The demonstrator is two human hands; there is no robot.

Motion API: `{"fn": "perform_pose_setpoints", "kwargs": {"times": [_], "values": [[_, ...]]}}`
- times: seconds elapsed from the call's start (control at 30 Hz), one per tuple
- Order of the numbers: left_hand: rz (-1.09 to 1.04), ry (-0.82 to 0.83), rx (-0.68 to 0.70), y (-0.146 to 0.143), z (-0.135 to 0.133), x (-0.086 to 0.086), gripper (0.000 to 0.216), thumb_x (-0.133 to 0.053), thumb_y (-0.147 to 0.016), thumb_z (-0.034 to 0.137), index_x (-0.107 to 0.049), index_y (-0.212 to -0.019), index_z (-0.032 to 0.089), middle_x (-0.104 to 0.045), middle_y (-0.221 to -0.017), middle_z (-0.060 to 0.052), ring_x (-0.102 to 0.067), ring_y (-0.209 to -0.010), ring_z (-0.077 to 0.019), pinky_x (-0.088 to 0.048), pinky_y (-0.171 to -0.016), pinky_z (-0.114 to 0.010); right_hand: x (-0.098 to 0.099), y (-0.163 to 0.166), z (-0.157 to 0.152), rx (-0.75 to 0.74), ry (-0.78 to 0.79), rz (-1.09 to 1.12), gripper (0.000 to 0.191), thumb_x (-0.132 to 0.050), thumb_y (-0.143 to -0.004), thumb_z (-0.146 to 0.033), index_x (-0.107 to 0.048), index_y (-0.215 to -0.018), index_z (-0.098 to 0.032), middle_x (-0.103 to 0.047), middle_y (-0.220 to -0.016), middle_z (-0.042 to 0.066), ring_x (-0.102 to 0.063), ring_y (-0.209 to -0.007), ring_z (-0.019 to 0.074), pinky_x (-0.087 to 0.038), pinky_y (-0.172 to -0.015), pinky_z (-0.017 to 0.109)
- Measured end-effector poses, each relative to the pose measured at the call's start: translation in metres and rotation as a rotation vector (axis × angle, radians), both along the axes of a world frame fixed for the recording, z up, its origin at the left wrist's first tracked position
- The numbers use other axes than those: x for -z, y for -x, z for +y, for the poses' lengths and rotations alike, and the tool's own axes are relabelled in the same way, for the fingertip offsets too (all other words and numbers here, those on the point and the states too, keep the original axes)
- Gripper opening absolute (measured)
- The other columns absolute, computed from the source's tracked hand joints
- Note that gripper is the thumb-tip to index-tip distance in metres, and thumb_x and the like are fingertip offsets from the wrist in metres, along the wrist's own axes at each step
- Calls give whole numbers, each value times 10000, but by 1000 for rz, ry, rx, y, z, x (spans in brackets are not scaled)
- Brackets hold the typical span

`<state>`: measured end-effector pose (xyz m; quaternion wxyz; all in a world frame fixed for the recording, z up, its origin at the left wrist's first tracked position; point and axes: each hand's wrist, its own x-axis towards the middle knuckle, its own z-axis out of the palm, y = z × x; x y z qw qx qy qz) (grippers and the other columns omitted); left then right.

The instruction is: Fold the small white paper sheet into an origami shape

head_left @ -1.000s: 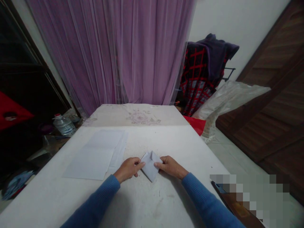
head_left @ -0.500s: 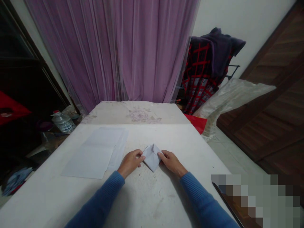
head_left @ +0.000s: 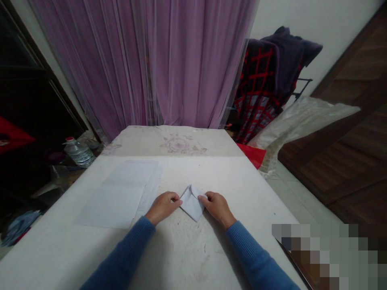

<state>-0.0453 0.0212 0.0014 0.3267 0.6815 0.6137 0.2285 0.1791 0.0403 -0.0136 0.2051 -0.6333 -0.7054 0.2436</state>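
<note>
A small folded white paper (head_left: 191, 204) lies on the white table (head_left: 187, 249), shaped like a diamond with its upper flaps raised. My left hand (head_left: 163, 206) pinches its left corner with curled fingers. My right hand (head_left: 217, 206) pinches its right corner the same way. Both arms wear blue sleeves.
A stack of flat white sheets (head_left: 121, 195) lies left of my hands. A floral cloth (head_left: 178, 143) covers the table's far end before purple curtains. A water bottle (head_left: 76, 151) stands left, clothes on a rack (head_left: 266, 88) and a plastic-covered bundle (head_left: 299, 121) right.
The view has shifted slightly left and up. My hands stay on the paper's corners; the paper's top flaps look folded closer together than a second ago.
</note>
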Motion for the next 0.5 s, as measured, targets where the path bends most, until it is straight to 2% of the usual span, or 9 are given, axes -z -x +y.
{"fn": "perform_pose_setpoints", "kwargs": {"times": [0.17,0.27,0.33,0.4,0.5], "values": [[148,-7,10,-12,12,-14,338,-490,-866,442,-687,-756,190,-685,-787,-28,-589,-746,-164,-376,-655,-259,-3,2,-3,-20,-31,-38,373,-482,-865,-454,-629,-636,-199,-586,-572,-2,-483,-534,122,-280,-524,248],[168,22,4,-21,21,-13,349,-503,-862,465,-687,-740,195,-673,-722,-13,-577,-678,-149,-340,-591,-248,-4,1,-5,-21,-55,-41,370,-464,-880,-449,-646,-684,-194,-612,-624,12,-514,-567,131,-325,-541,244],[178,22,-23,-25,25,-8,335,-532,-844,477,-682,-736,197,-665,-704,-6,-569,-652,-145,-314,-560,-248,-4,1,-8,-5,-125,-20,308,-472,-882,-421,-673,-859,-191,-660,-781,36,-572,-666,152,-401,-607,250],[194,10,-51,-28,25,-4,328,-550,-833,484,-672,-727,199,-660,-701,-3,-561,-643,-144,-296,-552,-251,-2,1,-11,0,-237,18,320,-494,-873,-380,-635,-1082,-182,-657,-1016,80,-612,-848,187,-466,-743,284],[212,-12,-64,-30,22,0,310,-558,-835,470,-660,-719,201,-662,-724,-2,-564,-662,-144,-300,-565,-253,1,4,-14,-30,-395,35,388,-534,-851,-338,-585,-1194,-164,-577,-1217,134,-552,-1097,246,-449,-936,364]]}}
